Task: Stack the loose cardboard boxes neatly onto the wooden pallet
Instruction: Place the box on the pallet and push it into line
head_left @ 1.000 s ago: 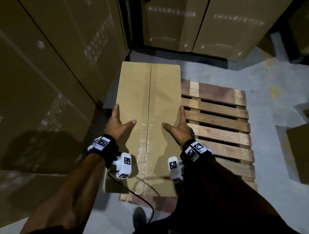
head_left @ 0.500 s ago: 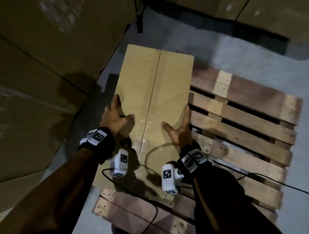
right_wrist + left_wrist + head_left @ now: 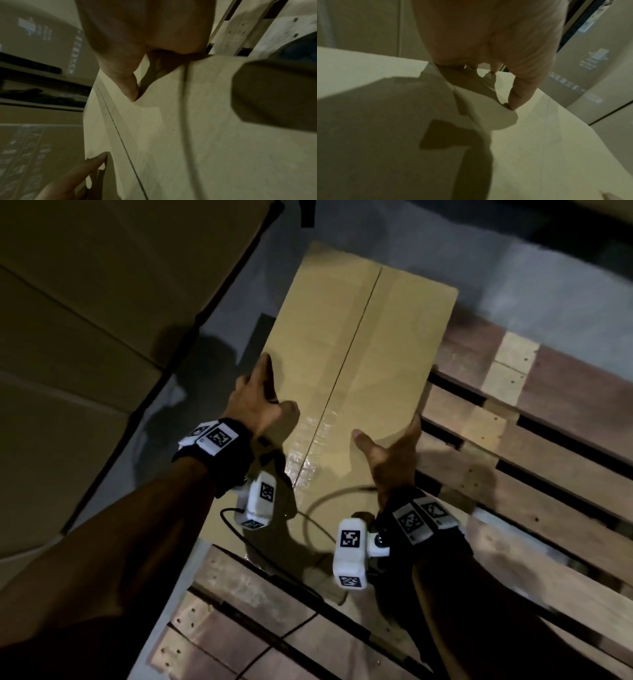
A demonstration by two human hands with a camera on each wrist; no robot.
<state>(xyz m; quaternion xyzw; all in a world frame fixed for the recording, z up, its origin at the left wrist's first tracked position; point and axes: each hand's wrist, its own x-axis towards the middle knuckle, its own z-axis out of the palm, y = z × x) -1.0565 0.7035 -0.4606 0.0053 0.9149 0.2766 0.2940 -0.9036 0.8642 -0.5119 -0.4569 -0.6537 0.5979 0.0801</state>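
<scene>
**On the pallet's left side, a long box under two hands**

On the wooden pallet (image 3: 534, 419), along its left edge, lay a long cardboard box (image 3: 356, 344) with a taped centre seam running its length. Its far end reached past the pallet's far edge, over the grey floor (image 3: 548, 278); its near end sat on the slats.

Both hands were on the near half of the box. The left hand (image 3: 262, 402) lay at the box's left edge, fingers extended along that edge and thumb spread inward onto the top face; the left wrist view showed the thumb (image 3: 520, 93) tip touching the cardboard. The right hand (image 3: 394, 453) mirrored it at the box's right edge, fingers straight along the side nearest the bare slats and thumb (image 3: 130, 89) splayed across the top toward the seam. Neither hand was curled round anything; each pressed flat against the box, one on either side.

Left of the box, across a strip of floor, stood a wall of large stacked cartons (image 3: 102, 320), with printed handling symbols showing in the wrist views. A black cable (image 3: 329, 498) looped over the near end of the box between the two wrist cameras, and the slats on the pallet's right side were bare wood with dark gaps between them.
</scene>
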